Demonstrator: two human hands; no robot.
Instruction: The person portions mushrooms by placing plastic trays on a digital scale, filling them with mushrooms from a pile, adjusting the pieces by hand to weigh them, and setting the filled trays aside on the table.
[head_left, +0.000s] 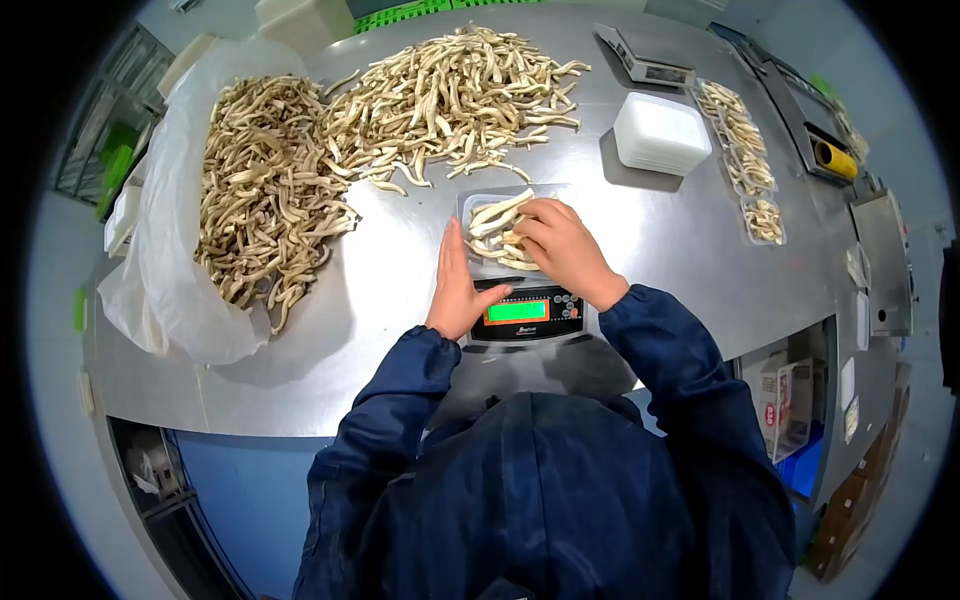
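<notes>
A clear plastic tray (567,193) with pale, long-stemmed mushrooms (496,212) sits on a digital scale (527,331), whose display glows green with figures too small to read. My left hand (459,290) is open at the tray's left front corner, fingers straight along its side and thumb stretched toward the display. Over the right half of the tray, my right hand (566,250) has its fingers curled down onto the mushrooms. Its fingertips are closed on mushrooms there, partly hidden by the hand itself.
A large pile of mushrooms (450,100) lies behind the tray, joining browner ones on a plastic bag (165,240) at left. Stacked white trays (662,135) stand at right, near another scale (645,62) and a row of filled trays (764,222).
</notes>
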